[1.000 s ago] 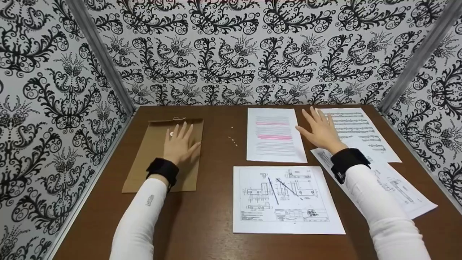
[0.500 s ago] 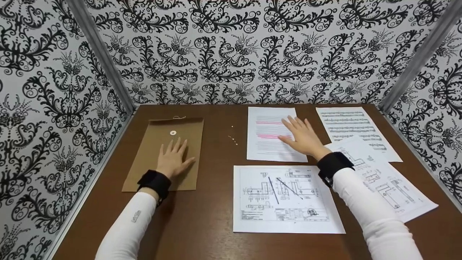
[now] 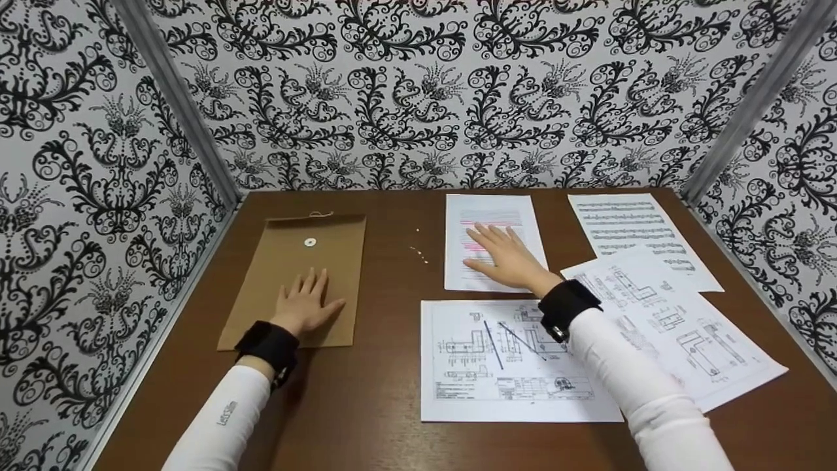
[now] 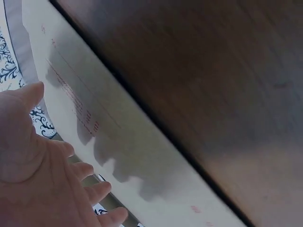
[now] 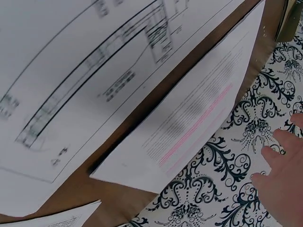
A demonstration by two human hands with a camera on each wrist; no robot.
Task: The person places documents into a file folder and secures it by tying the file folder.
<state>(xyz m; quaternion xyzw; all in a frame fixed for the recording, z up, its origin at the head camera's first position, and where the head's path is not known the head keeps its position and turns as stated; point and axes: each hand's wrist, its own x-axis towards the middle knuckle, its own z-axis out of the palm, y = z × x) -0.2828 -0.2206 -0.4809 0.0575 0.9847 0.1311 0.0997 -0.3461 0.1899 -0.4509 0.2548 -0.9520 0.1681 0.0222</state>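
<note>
A brown kraft envelope point(image 3: 294, 261) with a white button point(image 3: 310, 242) and a loose string point(image 3: 320, 214) at its far end lies on the left. My left hand point(image 3: 304, 306) hovers palm down over its near part, fingers spread, casting a shadow on it in the left wrist view. On the right, a printed page with pink highlighted lines point(image 3: 487, 206) lies near the back of the table. Above that page is my right hand point(image 3: 507, 260), fingers straight, holding nothing. The right forearm passes over a technical drawing sheet point(image 3: 480, 405) in front.
A sheet of music point(image 3: 621, 226) lies at the back right, partly covered by another drawing sheet point(image 3: 719, 353). Small pale bits point(image 3: 420, 254) are scattered on the brown table point(image 3: 366, 405). Patterned walls point(image 3: 405, 98) enclose the table at the back and sides.
My left hand has drawn back toward me over the envelope, uncovering the button. My right hand has swept left from beside the music sheet to over the highlighted page. The papers stay put.
</note>
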